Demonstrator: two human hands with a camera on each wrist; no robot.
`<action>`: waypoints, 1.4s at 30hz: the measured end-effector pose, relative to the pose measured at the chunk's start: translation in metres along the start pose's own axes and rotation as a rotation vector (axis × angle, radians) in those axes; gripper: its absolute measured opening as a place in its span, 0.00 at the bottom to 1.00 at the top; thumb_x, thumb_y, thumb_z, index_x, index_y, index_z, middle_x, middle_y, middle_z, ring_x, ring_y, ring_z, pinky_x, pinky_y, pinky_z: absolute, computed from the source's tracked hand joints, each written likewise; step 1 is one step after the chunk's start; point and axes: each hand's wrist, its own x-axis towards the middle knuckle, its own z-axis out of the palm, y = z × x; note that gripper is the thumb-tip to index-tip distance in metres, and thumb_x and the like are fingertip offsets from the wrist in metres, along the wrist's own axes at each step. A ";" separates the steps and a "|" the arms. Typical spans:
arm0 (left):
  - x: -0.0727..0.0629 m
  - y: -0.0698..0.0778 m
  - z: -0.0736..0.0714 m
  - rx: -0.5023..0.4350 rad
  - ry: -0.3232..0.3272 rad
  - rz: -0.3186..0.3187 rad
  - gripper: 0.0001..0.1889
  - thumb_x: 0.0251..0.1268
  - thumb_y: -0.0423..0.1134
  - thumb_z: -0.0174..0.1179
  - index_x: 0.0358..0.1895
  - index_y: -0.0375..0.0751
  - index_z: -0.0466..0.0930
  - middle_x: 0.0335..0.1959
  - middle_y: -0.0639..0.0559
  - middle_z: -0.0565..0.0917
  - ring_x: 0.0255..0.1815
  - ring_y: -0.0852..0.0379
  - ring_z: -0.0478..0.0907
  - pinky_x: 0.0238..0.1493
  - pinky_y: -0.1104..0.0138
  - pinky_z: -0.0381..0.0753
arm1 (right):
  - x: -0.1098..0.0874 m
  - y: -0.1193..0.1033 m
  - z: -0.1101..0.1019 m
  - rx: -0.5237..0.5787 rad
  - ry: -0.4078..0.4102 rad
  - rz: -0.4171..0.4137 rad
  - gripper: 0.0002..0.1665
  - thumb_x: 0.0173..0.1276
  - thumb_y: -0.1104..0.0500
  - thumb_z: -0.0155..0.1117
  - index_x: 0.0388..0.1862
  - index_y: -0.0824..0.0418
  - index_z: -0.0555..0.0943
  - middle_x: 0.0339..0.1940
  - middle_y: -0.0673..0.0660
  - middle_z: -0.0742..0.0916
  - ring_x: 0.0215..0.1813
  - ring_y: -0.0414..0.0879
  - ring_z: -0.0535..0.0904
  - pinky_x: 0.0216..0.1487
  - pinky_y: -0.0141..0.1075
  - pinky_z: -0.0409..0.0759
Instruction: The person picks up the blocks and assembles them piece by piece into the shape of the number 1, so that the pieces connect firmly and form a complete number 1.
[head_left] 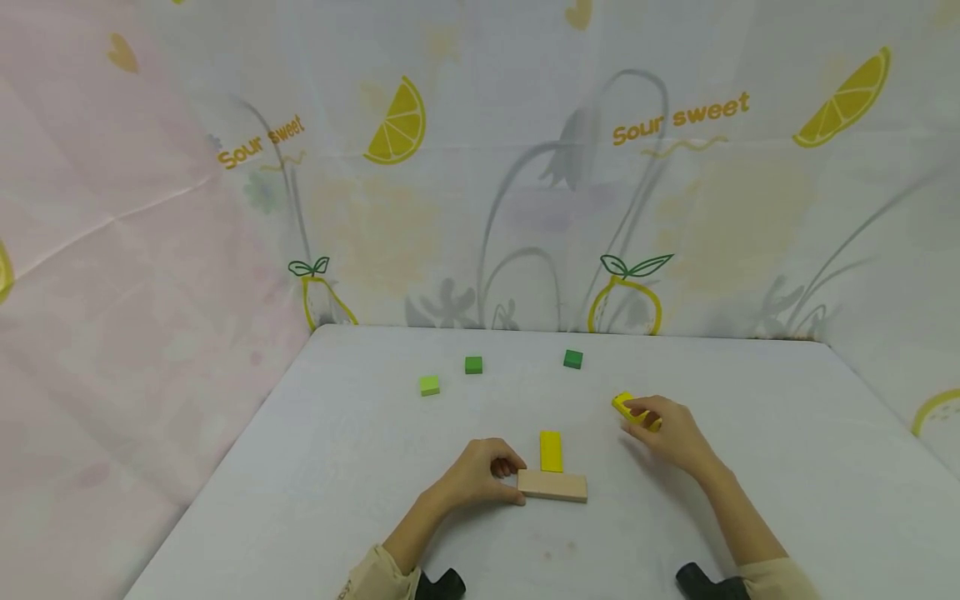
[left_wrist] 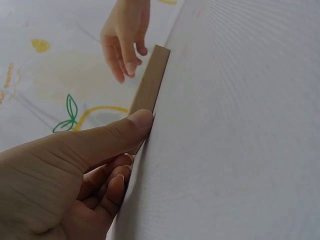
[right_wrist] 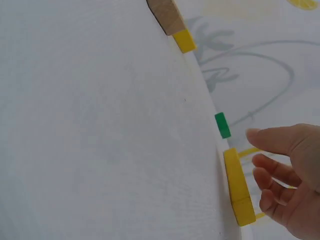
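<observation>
At the near middle of the table in the head view, my left hand (head_left: pixel 480 475) pinches the left end of a plain wooden block (head_left: pixel 553 486). Its thumb lies on the near face of that block (left_wrist: pixel 152 82) in the left wrist view. A flat yellow block (head_left: pixel 551 451) lies just behind the wooden one. Farther right, my right hand (head_left: pixel 671 433) hovers beside a long yellow piece (head_left: pixel 622 401), partly covered by the fingers. The right wrist view shows this piece (right_wrist: pixel 237 185) with a seam across it, thumb and bent fingers apart from it.
Toward the back of the white table (head_left: pixel 315 433) stand a light green block (head_left: pixel 430 385), a mid-green block (head_left: pixel 473 365) and a dark green block (head_left: pixel 573 359). A printed cloth (head_left: pixel 480 208) with lemon pictures rises behind the table's far edge and on its sides.
</observation>
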 end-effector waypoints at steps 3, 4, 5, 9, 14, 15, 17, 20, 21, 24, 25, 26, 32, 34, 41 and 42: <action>0.000 -0.001 0.000 -0.002 -0.001 0.003 0.18 0.39 0.33 0.76 0.38 0.34 0.84 0.32 0.50 0.81 0.30 0.67 0.71 0.34 0.74 0.74 | 0.000 0.003 -0.004 -0.030 0.004 0.045 0.18 0.56 0.66 0.69 0.45 0.73 0.80 0.38 0.64 0.84 0.36 0.51 0.78 0.34 0.36 0.78; 0.000 -0.001 0.000 -0.002 -0.002 0.001 0.18 0.39 0.33 0.76 0.38 0.34 0.84 0.32 0.50 0.81 0.30 0.67 0.71 0.34 0.74 0.74 | 0.000 0.004 -0.005 -0.037 0.004 0.056 0.18 0.56 0.66 0.69 0.46 0.73 0.80 0.38 0.64 0.84 0.37 0.52 0.78 0.34 0.36 0.77; 0.000 -0.001 0.000 -0.003 -0.003 -0.002 0.18 0.40 0.33 0.76 0.38 0.34 0.83 0.32 0.50 0.81 0.30 0.67 0.72 0.35 0.74 0.74 | 0.000 0.005 -0.006 -0.040 0.000 0.066 0.19 0.56 0.66 0.68 0.47 0.73 0.80 0.38 0.65 0.83 0.37 0.52 0.78 0.33 0.37 0.77; 0.000 0.000 0.000 -0.004 -0.003 -0.005 0.18 0.40 0.33 0.76 0.38 0.34 0.84 0.33 0.51 0.82 0.30 0.67 0.72 0.35 0.75 0.74 | 0.000 0.008 -0.009 -0.064 -0.023 0.081 0.20 0.56 0.66 0.68 0.47 0.75 0.79 0.37 0.66 0.83 0.35 0.54 0.78 0.31 0.39 0.78; 0.000 0.000 0.000 -0.002 0.001 0.013 0.18 0.40 0.34 0.76 0.38 0.34 0.83 0.32 0.50 0.82 0.30 0.67 0.72 0.35 0.75 0.74 | 0.001 0.009 -0.012 -0.098 -0.054 0.100 0.21 0.56 0.65 0.68 0.47 0.76 0.78 0.36 0.67 0.82 0.33 0.54 0.78 0.31 0.43 0.78; 0.000 0.000 0.000 -0.003 0.001 0.015 0.18 0.40 0.34 0.76 0.38 0.34 0.83 0.32 0.50 0.81 0.30 0.67 0.71 0.34 0.74 0.74 | 0.001 0.010 -0.013 -0.103 -0.057 0.103 0.21 0.56 0.65 0.68 0.47 0.76 0.78 0.36 0.68 0.83 0.33 0.54 0.78 0.31 0.43 0.79; -0.001 0.000 0.001 -0.002 0.001 0.014 0.18 0.40 0.34 0.76 0.38 0.35 0.83 0.32 0.51 0.81 0.30 0.67 0.71 0.34 0.75 0.74 | 0.001 0.011 -0.013 -0.106 -0.066 0.113 0.22 0.56 0.65 0.67 0.47 0.77 0.77 0.36 0.68 0.83 0.33 0.54 0.79 0.31 0.43 0.79; -0.001 -0.001 0.001 -0.001 0.002 0.021 0.18 0.40 0.34 0.76 0.38 0.34 0.83 0.31 0.51 0.81 0.30 0.68 0.71 0.34 0.75 0.74 | 0.001 0.012 -0.013 -0.096 -0.089 0.129 0.22 0.56 0.65 0.67 0.48 0.78 0.77 0.36 0.69 0.83 0.33 0.55 0.80 0.31 0.42 0.80; -0.001 -0.001 0.001 -0.001 0.003 0.024 0.18 0.40 0.34 0.76 0.38 0.34 0.83 0.31 0.50 0.81 0.30 0.68 0.71 0.34 0.75 0.74 | 0.001 0.012 -0.013 -0.093 -0.099 0.137 0.22 0.57 0.65 0.66 0.48 0.78 0.77 0.36 0.69 0.83 0.34 0.56 0.80 0.30 0.41 0.80; -0.001 -0.001 0.001 0.003 0.009 0.035 0.18 0.40 0.34 0.76 0.37 0.33 0.83 0.31 0.50 0.81 0.30 0.67 0.71 0.34 0.75 0.74 | 0.001 0.013 -0.014 -0.079 -0.128 0.158 0.23 0.57 0.64 0.66 0.48 0.79 0.76 0.36 0.70 0.83 0.35 0.58 0.80 0.31 0.41 0.80; -0.001 -0.002 0.001 0.004 0.011 0.038 0.18 0.40 0.34 0.76 0.37 0.33 0.83 0.30 0.50 0.81 0.30 0.67 0.71 0.33 0.75 0.74 | 0.001 0.013 -0.015 -0.076 -0.136 0.165 0.24 0.58 0.63 0.66 0.48 0.79 0.76 0.37 0.70 0.83 0.36 0.58 0.81 0.31 0.41 0.80; -0.001 -0.002 0.001 0.004 0.013 0.039 0.18 0.39 0.35 0.76 0.37 0.33 0.83 0.30 0.50 0.81 0.29 0.67 0.71 0.33 0.75 0.74 | 0.001 0.012 -0.015 -0.073 -0.143 0.171 0.24 0.58 0.63 0.67 0.49 0.79 0.76 0.37 0.70 0.83 0.36 0.58 0.81 0.31 0.41 0.81; -0.001 -0.002 0.001 0.007 0.016 0.034 0.18 0.39 0.34 0.77 0.37 0.33 0.84 0.30 0.50 0.81 0.29 0.66 0.71 0.33 0.75 0.73 | -0.001 0.010 -0.016 -0.069 -0.182 0.198 0.28 0.59 0.59 0.67 0.50 0.80 0.74 0.39 0.70 0.83 0.38 0.58 0.81 0.34 0.42 0.81; -0.001 -0.002 0.002 0.008 0.014 0.030 0.18 0.39 0.34 0.77 0.37 0.33 0.84 0.30 0.50 0.81 0.29 0.66 0.71 0.33 0.75 0.73 | -0.002 0.010 -0.016 -0.072 -0.198 0.212 0.29 0.60 0.58 0.67 0.51 0.80 0.74 0.38 0.69 0.83 0.38 0.58 0.81 0.34 0.43 0.81; -0.001 -0.001 0.001 0.004 0.013 0.032 0.18 0.39 0.34 0.77 0.37 0.33 0.84 0.30 0.50 0.80 0.29 0.65 0.71 0.33 0.74 0.73 | -0.004 0.002 -0.018 -0.105 -0.263 0.252 0.32 0.60 0.54 0.67 0.52 0.79 0.73 0.35 0.65 0.84 0.36 0.53 0.79 0.34 0.42 0.79; -0.001 -0.001 0.001 0.002 0.013 0.034 0.18 0.39 0.34 0.76 0.37 0.33 0.83 0.30 0.50 0.80 0.29 0.65 0.71 0.33 0.74 0.73 | -0.004 0.000 -0.019 -0.105 -0.269 0.249 0.32 0.59 0.54 0.67 0.52 0.80 0.74 0.35 0.64 0.84 0.36 0.53 0.79 0.34 0.43 0.79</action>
